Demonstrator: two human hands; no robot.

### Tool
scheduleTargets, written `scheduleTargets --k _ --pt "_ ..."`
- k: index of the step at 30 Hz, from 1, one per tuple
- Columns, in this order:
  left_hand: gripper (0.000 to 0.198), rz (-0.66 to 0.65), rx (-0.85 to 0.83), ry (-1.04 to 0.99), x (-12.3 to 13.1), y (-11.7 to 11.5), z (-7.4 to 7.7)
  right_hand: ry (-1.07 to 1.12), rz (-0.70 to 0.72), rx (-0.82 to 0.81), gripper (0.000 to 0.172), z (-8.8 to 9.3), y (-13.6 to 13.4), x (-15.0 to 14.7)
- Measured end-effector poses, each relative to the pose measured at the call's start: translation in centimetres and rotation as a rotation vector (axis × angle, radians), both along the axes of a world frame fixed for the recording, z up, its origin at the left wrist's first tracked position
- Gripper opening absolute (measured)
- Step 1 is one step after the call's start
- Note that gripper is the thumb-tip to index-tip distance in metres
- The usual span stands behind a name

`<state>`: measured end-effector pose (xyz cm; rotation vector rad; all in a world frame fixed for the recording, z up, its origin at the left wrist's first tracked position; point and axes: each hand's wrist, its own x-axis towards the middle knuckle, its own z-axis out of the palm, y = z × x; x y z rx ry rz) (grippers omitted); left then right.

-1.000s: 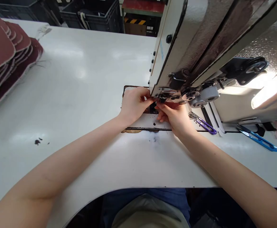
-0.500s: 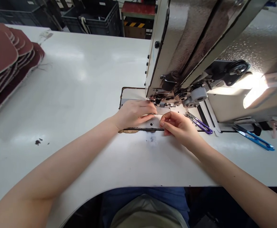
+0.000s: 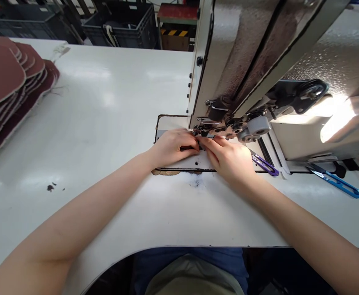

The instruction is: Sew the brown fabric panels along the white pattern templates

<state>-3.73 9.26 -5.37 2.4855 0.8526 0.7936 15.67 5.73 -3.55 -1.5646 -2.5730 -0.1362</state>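
My left hand [image 3: 175, 146] rests at the left of the metal bed plate [image 3: 182, 164], its fingers curled and thumb tip drawn up to the fingertips below the sewing machine's needle area [image 3: 202, 132]. From the right, my right hand [image 3: 231, 159] reaches to the same spot, fingertips pressed together and nearly touching those of the left. Whatever lies between either set of fingertips is too small or hidden to make out. The needle itself is covered by the hands and the sewing machine head [image 3: 243, 49]. Just right of my right hand lie purple thread snips [image 3: 265, 164].
Blue thread snips [image 3: 339, 182] lie farther right on the white table [image 3: 105, 123]. A stack of maroon padded pieces [image 3: 7, 90] sits at the left. Grey crates [image 3: 142, 35] stand beyond the back edge. A bright lamp [image 3: 336, 121] shines beside the machine.
My right hand has moved up and left, from over the front of the bed plate to the needle area beside my left hand. The left hand has hardly moved.
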Motion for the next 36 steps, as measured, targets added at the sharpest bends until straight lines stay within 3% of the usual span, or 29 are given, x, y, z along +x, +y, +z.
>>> scheduleTargets --k 8,17,28,30,34,36 --pt "0.013 0.058 0.104 0.104 0.0 0.6 -0.3 -0.026 -0.024 0.041 0.038 -0.9 0.3 -0.2" --pt "0.014 0.291 0.183 0.065 -0.2 1.0 -0.9 0.240 0.110 0.172 0.034 -2.0 -0.1 1.1" --pt "0.015 0.404 0.165 0.097 0.3 0.5 -0.8 0.268 0.198 0.182 0.032 -2.0 -0.1 1.0" --pt "0.013 0.372 0.104 0.003 0.4 0.2 -0.5 0.273 0.203 0.185 0.031 -2.0 0.0 1.1" --pt "0.011 0.059 -0.095 -0.169 0.3 -0.7 0.2 0.282 0.218 0.173 0.030 -1.9 0.1 1.2" --pt "0.012 -0.005 -0.139 -0.141 0.2 -0.8 0.3 0.288 0.231 0.180 0.030 -1.9 0.1 1.2"
